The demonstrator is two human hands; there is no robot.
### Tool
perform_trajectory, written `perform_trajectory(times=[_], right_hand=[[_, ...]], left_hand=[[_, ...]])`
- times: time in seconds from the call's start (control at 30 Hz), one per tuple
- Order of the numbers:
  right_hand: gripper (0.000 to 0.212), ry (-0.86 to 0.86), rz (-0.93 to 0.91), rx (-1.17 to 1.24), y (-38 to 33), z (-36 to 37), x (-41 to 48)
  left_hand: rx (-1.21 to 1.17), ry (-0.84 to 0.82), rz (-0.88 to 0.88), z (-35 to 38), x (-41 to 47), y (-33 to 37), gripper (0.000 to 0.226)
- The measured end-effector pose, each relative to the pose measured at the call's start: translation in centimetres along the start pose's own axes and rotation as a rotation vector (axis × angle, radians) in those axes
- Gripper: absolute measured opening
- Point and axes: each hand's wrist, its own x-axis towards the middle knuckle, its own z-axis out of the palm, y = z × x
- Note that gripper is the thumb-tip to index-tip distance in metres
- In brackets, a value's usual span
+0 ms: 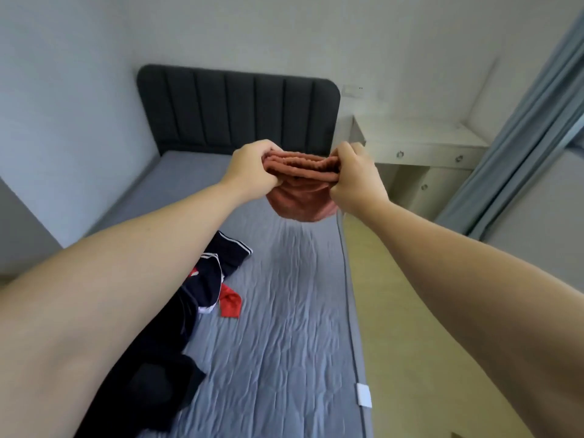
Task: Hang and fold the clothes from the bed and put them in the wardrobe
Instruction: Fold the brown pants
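1. left hand [252, 165] and right hand [354, 175] each pinch an end of the red garment [300, 184], fingers curled over its bunched edge.
2. cloth sags below the fingers, above the bed [284, 311]; likely spread for folding.

Rust-red garment [300, 191] bunched in folds, gripped at both ends, hanging above the bed [284, 327] at 12 o'clock — navy garment [177, 343] with white stripes and red trim, crumpled on the grey sheet at 8 o'clock
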Motion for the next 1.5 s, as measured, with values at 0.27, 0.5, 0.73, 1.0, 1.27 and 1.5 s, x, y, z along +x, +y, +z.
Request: perform_trajectory(times=[0.27,0.5,0.73,1.0,1.27,1.5], right_hand=[[0.026,-0.405,0.190,-0.168,4.2,14.2,-19.3],[0.035,-0.862,0.225,-0.289,2.8,23.3,-34.8],[0.025,-1.064,0.228,-0.255,-2.3,24.3,-42.5],[0.026,-1.183,0.276,-0.179,-7.1,25.0,-49.6],[0.025,-1.259,0.257,-0.136,-9.6,27.0,-53.6],[0.031,-1.348,0.261,-0.146,-6.6,28.5,-53.3]], left_hand=[[0.077,-0.320,-0.063,10.0,-18.6,-13.1,0.032],[0.272,-0.730,-0.280,13.7,-35.8,-21.1,0.026],[0.297,-0.842,-0.260,11.6,-46.1,-22.8,0.036],[0.289,-0.935,-0.344,8.4,-54.4,-23.7,0.031],[0.222,-0.961,-0.450,7.0,-58.5,-25.6,0.031],[0.164,-0.850,-0.528,9.6,-58.3,-26.2,0.026]])
